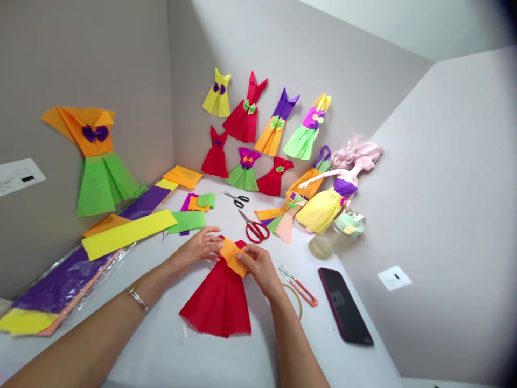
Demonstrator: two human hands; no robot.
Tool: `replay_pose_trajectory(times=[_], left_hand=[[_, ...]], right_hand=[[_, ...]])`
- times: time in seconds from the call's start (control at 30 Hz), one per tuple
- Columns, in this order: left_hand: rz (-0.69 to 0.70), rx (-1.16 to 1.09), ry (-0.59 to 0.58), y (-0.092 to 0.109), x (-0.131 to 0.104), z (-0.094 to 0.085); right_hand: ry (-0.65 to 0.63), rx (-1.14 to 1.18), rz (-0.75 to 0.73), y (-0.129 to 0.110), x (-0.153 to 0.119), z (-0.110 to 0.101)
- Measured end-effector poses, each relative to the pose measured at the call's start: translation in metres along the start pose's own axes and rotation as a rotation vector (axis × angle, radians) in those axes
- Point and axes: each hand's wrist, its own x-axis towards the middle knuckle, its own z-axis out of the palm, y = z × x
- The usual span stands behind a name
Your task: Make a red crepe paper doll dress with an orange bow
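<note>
A small orange piece of crepe paper point(233, 256) is pinched at its right side between the thumb and fingers of my right hand point(258, 265). It lies over the waist of a red paper dress point(220, 302), whose pleated skirt fans out toward me on the table. The dress's top is partly covered by the orange piece and my fingers. My left hand point(202, 245) is at the orange piece's left edge, fingers stretched and apart. Beyond my hands lie red-handled scissors point(256, 231) and black-handled scissors point(238, 199).
Orange snips point(301, 288), a tape roll point(298, 302) and a phone point(345, 306) lie at the right. Behind them are a glass jar point(323, 245) and a doll point(329, 199). Paper strips point(129, 234) fill the left side. Several paper dresses point(248, 108) hang on the wall.
</note>
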Motion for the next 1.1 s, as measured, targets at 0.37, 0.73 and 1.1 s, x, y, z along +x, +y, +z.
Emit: replay_pose_trajectory(times=[0.37,0.73,1.1], left_hand=[[0.088,0.596,0.112,-0.011,0.003,-0.02],[-0.101,0.866,-0.106,0.008,0.073,-0.031],[-0.175,0.938,-0.261,0.017,0.086,-0.031]], right_hand=[[0.275,0.127,-0.173,-0.03,-0.006,-0.039],[0.277,0.204,-0.212,-0.041,-0.014,-0.038],[0.249,0.211,-0.215,-0.043,-0.016,-0.039]])
